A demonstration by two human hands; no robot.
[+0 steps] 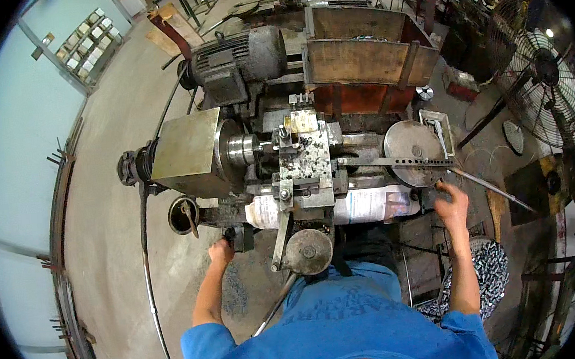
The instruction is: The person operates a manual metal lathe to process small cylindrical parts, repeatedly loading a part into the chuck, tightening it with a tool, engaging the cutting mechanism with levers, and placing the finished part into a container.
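Note:
I stand at a lathe-like machine with a round metal chuck [240,149] and a slide block [307,168] strewn with dark chips. My left hand [221,251] is closed at a small dark knob [229,234] on the machine's front left. At the right end of the bed my right hand [453,205] has curled fingers, just below a round metal disc [415,150]; what they hold, if anything, is hidden. A perforated bar [394,162] crosses that disc. Nearer me is a second disc [309,251] with a lever [277,305]. Printed sheeting [374,204] covers part of the bed.
A motor [240,55] and a large open metal bin [359,62] stand behind the machine. A pot [183,214] with a brush-like tool hangs at left. Right of me are a basket of small shiny metal parts [489,275] and a big fan [542,68]. A long rod [150,278] slants down left.

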